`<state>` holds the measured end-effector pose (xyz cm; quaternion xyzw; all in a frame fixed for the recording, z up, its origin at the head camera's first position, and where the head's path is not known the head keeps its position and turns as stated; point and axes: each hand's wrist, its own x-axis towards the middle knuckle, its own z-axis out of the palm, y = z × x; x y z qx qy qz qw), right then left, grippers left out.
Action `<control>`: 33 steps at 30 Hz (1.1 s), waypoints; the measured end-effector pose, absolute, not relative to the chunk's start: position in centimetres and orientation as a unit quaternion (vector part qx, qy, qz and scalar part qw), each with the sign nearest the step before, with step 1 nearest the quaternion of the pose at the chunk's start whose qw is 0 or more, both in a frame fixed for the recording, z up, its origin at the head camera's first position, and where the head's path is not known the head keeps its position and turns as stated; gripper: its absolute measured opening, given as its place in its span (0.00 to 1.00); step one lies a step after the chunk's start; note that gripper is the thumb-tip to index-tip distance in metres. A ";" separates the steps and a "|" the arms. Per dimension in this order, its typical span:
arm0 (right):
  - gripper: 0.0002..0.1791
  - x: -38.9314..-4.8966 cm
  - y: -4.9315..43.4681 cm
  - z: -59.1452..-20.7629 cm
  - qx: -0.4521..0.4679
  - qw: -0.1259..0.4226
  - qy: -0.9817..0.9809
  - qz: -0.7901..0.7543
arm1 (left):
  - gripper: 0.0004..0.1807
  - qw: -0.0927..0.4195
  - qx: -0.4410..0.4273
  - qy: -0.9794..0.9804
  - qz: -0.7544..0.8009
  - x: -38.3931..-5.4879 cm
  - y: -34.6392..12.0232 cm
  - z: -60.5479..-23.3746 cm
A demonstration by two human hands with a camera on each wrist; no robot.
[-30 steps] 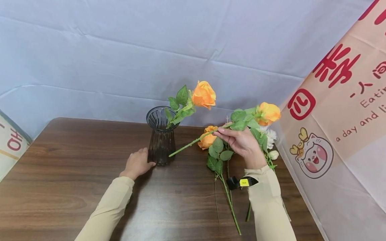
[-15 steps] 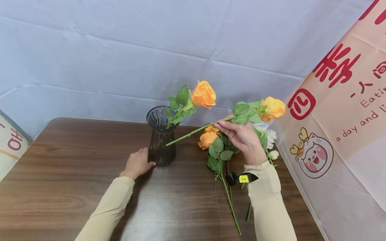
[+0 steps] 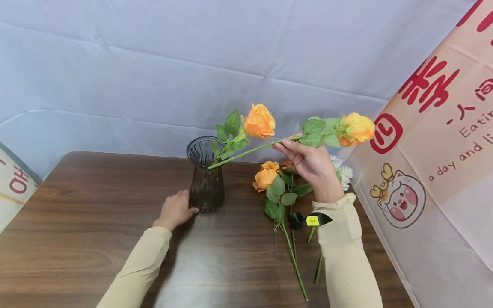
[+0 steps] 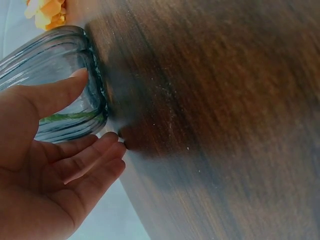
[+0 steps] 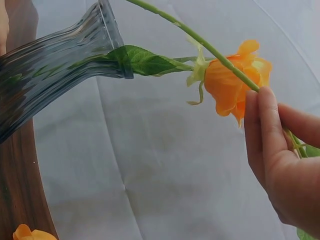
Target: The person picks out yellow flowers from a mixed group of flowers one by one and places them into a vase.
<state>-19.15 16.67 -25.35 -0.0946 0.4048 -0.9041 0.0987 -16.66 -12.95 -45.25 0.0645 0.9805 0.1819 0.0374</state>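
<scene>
A dark, ribbed glass vase [image 3: 206, 188] stands upright on the table with one orange rose [image 3: 260, 122] leaning out to the right. My left hand [image 3: 176, 210] holds the vase low on its left side; in the left wrist view its thumb [image 4: 70, 90] lies on the glass and the fingers curve behind. My right hand [image 3: 310, 167] pinches the stem of a yellow-orange rose [image 3: 356, 129] between thumb and fingers. That rose lies nearly level, bloom to the right, its cut stem end in front of the vase's rim in the head view. Whether they touch is unclear.
Below my right hand, more orange flowers [image 3: 265, 179] lie on the brown table [image 3: 96, 222], stems toward me. White flowers [image 3: 345, 175] lie partly behind the right wrist. A pale cloth wall [image 3: 154, 77] rises behind the table, and a printed panel [image 3: 435, 141] stands on the right.
My right hand has lifted the rose and moved slightly right; its stem end has risen from beside the vase's lower body to rim height. The left hand and vase have stayed put.
</scene>
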 end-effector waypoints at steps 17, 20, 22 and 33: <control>0.10 -19.1 15.1 -25.5 -0.107 0.050 0.481 -0.869 | 0.37 0.042 0.059 0.981 0.181 -16.6 -12.9 -45.2; 0.11 -19.1 14.8 -25.5 -0.109 0.045 0.492 -0.863 | 0.37 0.037 0.060 0.982 0.177 -16.6 -12.9 -45.3; 0.11 -19.0 14.5 -25.5 -0.107 0.041 0.501 -0.858 | 0.37 0.033 0.062 0.982 0.174 -16.6 -12.9 -45.4; 0.04 -18.8 13.7 -25.4 -0.090 0.035 0.591 -0.801 | 0.36 0.030 0.062 0.981 0.180 -16.6 -12.9 -45.5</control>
